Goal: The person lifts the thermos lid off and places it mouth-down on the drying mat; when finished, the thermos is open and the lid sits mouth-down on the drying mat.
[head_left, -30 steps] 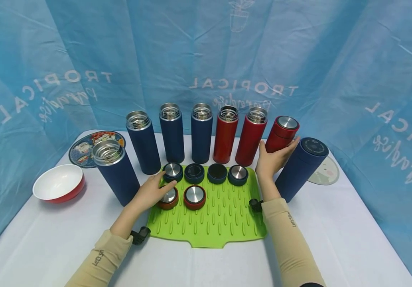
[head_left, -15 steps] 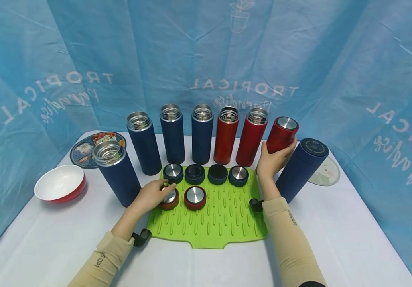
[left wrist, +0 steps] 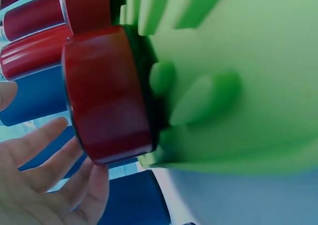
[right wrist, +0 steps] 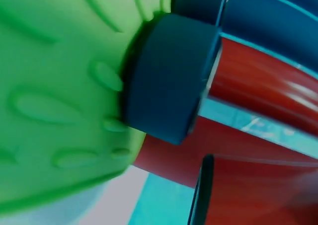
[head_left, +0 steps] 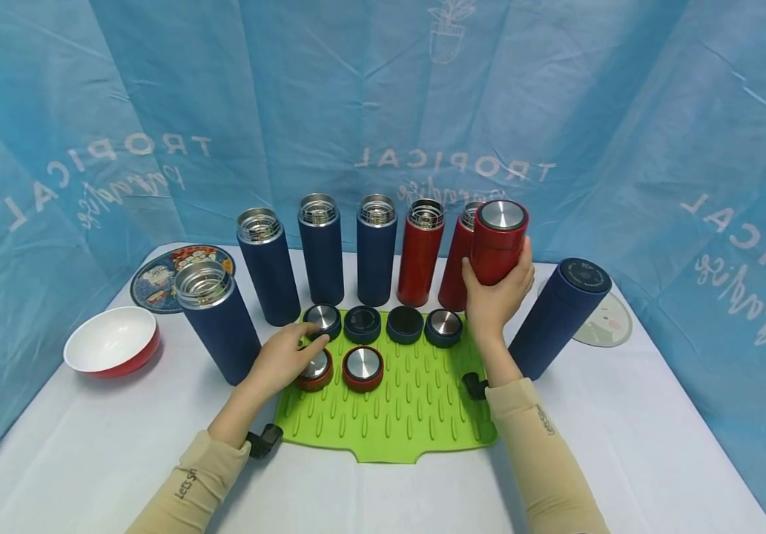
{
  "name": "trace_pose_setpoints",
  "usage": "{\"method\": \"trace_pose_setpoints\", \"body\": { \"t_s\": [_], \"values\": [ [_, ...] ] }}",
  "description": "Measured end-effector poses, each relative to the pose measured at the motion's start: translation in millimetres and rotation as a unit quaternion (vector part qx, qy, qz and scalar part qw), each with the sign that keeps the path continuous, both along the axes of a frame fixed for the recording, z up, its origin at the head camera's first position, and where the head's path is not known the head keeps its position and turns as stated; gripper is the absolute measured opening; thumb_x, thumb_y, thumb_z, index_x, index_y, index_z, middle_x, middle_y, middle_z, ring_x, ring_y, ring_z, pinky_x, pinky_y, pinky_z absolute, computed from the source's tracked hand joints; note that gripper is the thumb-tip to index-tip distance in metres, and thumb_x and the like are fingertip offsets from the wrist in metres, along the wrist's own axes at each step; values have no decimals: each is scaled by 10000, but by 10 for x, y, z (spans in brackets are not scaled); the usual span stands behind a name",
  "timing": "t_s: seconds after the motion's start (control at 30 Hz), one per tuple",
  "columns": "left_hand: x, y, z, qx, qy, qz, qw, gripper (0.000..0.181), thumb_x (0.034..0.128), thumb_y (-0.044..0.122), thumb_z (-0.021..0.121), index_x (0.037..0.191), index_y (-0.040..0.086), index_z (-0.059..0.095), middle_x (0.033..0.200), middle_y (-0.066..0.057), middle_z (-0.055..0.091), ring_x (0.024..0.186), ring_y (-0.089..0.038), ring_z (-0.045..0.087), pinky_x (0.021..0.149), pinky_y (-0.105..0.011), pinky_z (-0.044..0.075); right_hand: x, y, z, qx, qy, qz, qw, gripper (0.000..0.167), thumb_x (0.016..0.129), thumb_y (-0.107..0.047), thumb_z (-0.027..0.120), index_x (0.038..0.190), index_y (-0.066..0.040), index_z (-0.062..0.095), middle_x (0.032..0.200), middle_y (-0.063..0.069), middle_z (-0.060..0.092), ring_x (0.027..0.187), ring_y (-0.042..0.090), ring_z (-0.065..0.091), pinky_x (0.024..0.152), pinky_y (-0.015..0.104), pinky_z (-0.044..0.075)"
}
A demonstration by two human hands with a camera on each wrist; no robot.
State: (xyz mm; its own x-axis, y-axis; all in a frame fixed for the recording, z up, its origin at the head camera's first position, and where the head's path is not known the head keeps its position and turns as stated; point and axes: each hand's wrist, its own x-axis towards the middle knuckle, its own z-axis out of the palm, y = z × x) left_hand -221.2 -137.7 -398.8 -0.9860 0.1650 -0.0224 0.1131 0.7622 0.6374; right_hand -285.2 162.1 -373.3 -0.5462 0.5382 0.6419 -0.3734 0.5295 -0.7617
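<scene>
My right hand (head_left: 497,300) grips a red thermos flask (head_left: 500,248) with a steel-topped lid on, its base clear of the table. Its body also appears as a red cylinder (right wrist: 263,190) in the right wrist view, where the hand is out of sight. Behind it stands an open red flask (head_left: 454,271), partly hidden. My left hand (head_left: 281,360) hovers beside a red lid (head_left: 316,382) and partly covers it. The left wrist view shows its fingers (left wrist: 42,140) spread, with nothing gripped. A blue lid (head_left: 322,319) lies just beyond the fingertips.
Several lids sit on the green mat (head_left: 409,423), including a second red lid (head_left: 362,366). Open flasks, such as this blue flask (head_left: 376,256), form an arc behind. A lidded blue flask (head_left: 559,319) stands right. A bowl (head_left: 112,341) and a plate (head_left: 156,282) are left.
My right hand has lifted the lidded red thermos flask and brought it leftward, in front of the open red flask. The left hand has stayed almost in place over the red lid.
</scene>
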Motion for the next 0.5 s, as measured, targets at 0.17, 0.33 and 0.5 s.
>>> {"method": "trace_pose_setpoints", "body": {
  "t_s": [0.17,0.33,0.5],
  "values": [
    [26,31,51,165,284,19,9995,496,937,400,496,1291,55,529,1331,-158,485,1200,-338,467,959,-497,386,109,-91,74,912,-34,463,9948,821,738,-269,757,1413,-223,292,1266,124,446,1149,253,432,896,487,399],
    [42,64,113,313,603,-16,9977,440,939,363,507,1257,63,558,1260,-134,544,1210,-318,462,974,-504,372,190,-159,109,1778,-82,896,9799,833,711,-254,774,1402,-241,309,1252,133,473,1064,286,523,798,495,477],
    [55,112,199,521,1073,-168,9927,423,938,373,512,1275,120,548,1258,-96,545,1120,-273,522,905,-472,428,233,-198,97,2612,57,1335,9560,846,679,-246,791,1395,-201,341,1179,140,576,970,302,589,760,484,501]
  ]
}}
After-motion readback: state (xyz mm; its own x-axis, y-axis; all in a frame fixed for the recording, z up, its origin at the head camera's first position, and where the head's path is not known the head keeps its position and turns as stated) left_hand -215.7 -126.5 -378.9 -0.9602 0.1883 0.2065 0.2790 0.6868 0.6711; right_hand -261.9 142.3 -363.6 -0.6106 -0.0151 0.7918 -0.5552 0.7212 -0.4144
